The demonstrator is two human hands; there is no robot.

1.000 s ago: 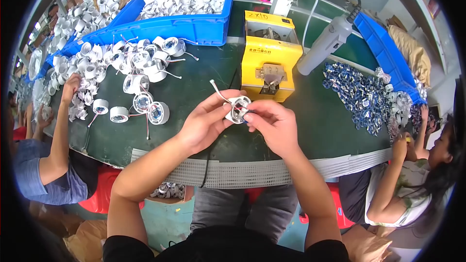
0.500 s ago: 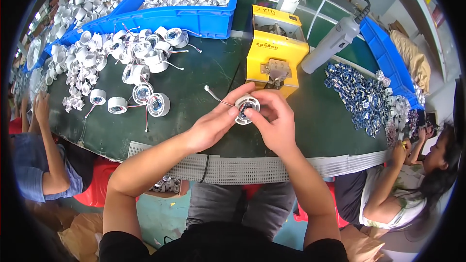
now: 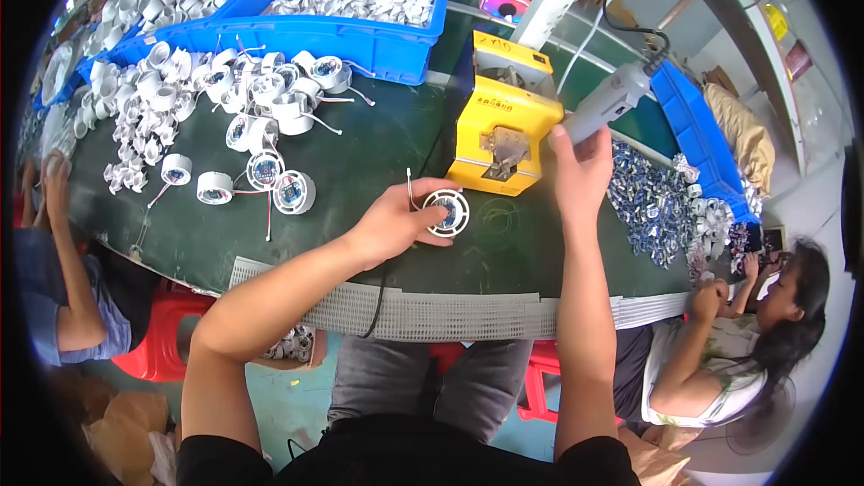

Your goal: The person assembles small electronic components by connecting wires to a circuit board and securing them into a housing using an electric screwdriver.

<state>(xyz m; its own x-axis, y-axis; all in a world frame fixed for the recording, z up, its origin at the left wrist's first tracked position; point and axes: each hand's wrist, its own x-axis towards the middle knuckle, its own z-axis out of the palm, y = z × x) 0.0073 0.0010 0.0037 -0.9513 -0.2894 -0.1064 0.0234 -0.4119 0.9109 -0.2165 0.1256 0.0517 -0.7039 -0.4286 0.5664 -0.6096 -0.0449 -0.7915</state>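
Note:
My left hand [image 3: 400, 223] holds a round white plastic housing [image 3: 462, 214] just above the table, its thumb pressed on the small blue circuit board inside. A thin wire with a white plug rises beside the fingers. My right hand [image 3: 583, 171] is closed round the lower end of a grey electric screwdriver [image 3: 612, 99] hanging from a black cable; its tip is hidden by the hand. Between the hands and slightly farther back stands a yellow screw feeder [image 3: 499, 117] with a metal outlet at its front.
Several wired housings [image 3: 292, 191] lie at the left, before a heap of white rings [image 3: 153, 94]. Blue bins [image 3: 378, 58] with white parts stand behind. Blue circuit boards [image 3: 643, 207] are piled at the right. Co-workers sit on both sides. A grey mesh strip [image 3: 432, 315] lines the front edge.
My right hand has left the housing and moved right and away to grasp the screwdriver. My left hand keeps the housing, now slightly lower and nearer the left.

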